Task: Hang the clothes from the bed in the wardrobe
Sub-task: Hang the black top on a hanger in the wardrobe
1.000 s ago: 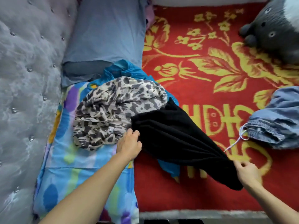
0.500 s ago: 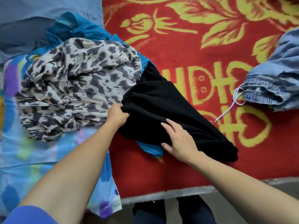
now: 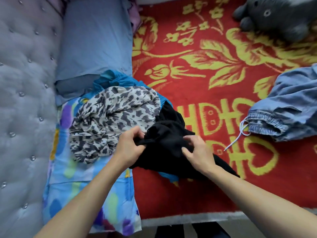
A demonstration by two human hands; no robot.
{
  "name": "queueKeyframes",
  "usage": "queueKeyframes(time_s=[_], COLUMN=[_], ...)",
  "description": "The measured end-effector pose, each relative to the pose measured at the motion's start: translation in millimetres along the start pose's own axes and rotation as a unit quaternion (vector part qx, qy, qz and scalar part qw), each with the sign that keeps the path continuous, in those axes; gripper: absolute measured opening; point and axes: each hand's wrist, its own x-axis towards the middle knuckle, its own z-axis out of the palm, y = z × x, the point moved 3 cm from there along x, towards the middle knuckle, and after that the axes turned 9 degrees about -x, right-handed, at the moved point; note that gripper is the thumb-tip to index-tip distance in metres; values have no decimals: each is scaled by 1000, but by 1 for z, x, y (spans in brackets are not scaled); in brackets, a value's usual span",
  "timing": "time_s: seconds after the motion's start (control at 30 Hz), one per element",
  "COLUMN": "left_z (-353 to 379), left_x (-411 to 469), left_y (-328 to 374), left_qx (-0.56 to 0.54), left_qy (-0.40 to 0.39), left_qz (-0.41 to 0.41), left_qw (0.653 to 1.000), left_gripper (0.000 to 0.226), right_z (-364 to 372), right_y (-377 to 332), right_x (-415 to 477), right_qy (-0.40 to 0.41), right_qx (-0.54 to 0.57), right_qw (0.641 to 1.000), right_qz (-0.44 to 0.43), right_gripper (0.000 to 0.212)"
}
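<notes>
Head view: 2 hands, the left hand [image 3: 129, 148] and right hand [image 3: 197, 152], each pinch 1 black garment [image 3: 169, 133] on the red blanket [image 3: 223, 86]. It touches 1 leopard-print shirt [image 3: 113, 115]. 1 pair of denim trousers [image 3: 284, 109] lies well apart, and 1 grey plush toy [image 3: 274, 16] is in the far corner.

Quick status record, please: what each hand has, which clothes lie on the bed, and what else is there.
left hand: grips the black garment at a bunched edge
right hand: grips the same garment
black garment: on the red blanket, against the leopard-print shirt
leopard-print shirt: crumpled, to the left of the black garment
denim trousers: far right, apart from the rest, white drawstring loose
other: plush toy, pillow
wardrobe: not in view
</notes>
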Motion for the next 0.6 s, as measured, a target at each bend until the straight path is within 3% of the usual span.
queueKeyframes(time_s=[0.07,0.1,0.17,0.2,0.27,0.37,0.43,0.5,0.57,0.6], left_z=[-15,-23,-39,-48,-66,-94,-113,-129,-139,-145], left_x=[-20,-30,-52,-64,-87,-123,-148,-175,-206,-222], left_y=[40,60,100,117,140,151,140,124,117,112], left_qx=[19,29,48,55,56,93,159,233,262,257], left_qy=[-14,-13,8,27,89,199,234,221,205,207], left_qz=[35,55,97,115,126,99,31,-51,-105,-119], left_qw=[999,998,994,992,986,971,959,946,937,937], left_gripper=[24,29,35,37,42,66,72,53,19,16], right_z=[-41,-61,-94,-104,-116,-137,-160,-180,-195,-200], right_y=[-41,-63,-108,-129,-161,-189,-204,-218,-236,-245], right_x=[12,17,23,22,10,-14,-31,-45,-64,-74], right_qy=[69,51,-74,-140,-204,-219,-206,-193,-173,-174], right_qx=[85,106,61,16,-53,61,194,313,351,356], right_qw=[992,986,972,956,926,925,920,900,891,887], right_qz=[-66,-115,-214,-256,-312,-304,-273,-234,-230,-237], right_gripper=[43,52,66,60,20,13,17,14,12,12])
